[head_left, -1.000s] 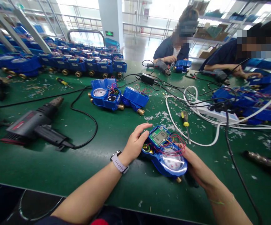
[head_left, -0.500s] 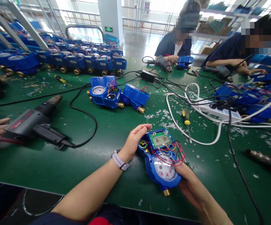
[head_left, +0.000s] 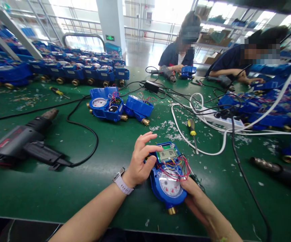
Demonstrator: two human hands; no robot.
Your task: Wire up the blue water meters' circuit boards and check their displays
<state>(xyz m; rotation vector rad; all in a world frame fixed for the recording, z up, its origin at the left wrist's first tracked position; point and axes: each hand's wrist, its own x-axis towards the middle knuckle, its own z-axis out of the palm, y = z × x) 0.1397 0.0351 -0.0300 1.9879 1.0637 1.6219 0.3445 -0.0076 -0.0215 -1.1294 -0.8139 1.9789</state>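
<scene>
An open blue water meter (head_left: pixel 168 179) lies on the green table (head_left: pixel 85 195) in front of me, with a lit LCD board (head_left: pixel 167 154), a round dial and loose red and coloured wires (head_left: pixel 178 168). My left hand (head_left: pixel 141 161), a watch at its wrist, rests against the meter's upper left side, thumb at the display and other fingers spread. My right hand (head_left: pixel 195 198) cups the meter's lower right side from beneath.
A black electric drill (head_left: pixel 21 144) with its cable lies at left. Two more opened meters (head_left: pixel 120 106) sit mid-table, rows of meters (head_left: pixel 72 70) behind. A yellow-handled screwdriver (head_left: pixel 192 129), white cables and a power strip (head_left: pixel 221 119) lie to the right. Two people work across the table.
The meter has turned from lying diagonally to pointing straight at me and come closer. My left thumb moved onto the display area. Another person's hand, seen at left half a second ago, is gone.
</scene>
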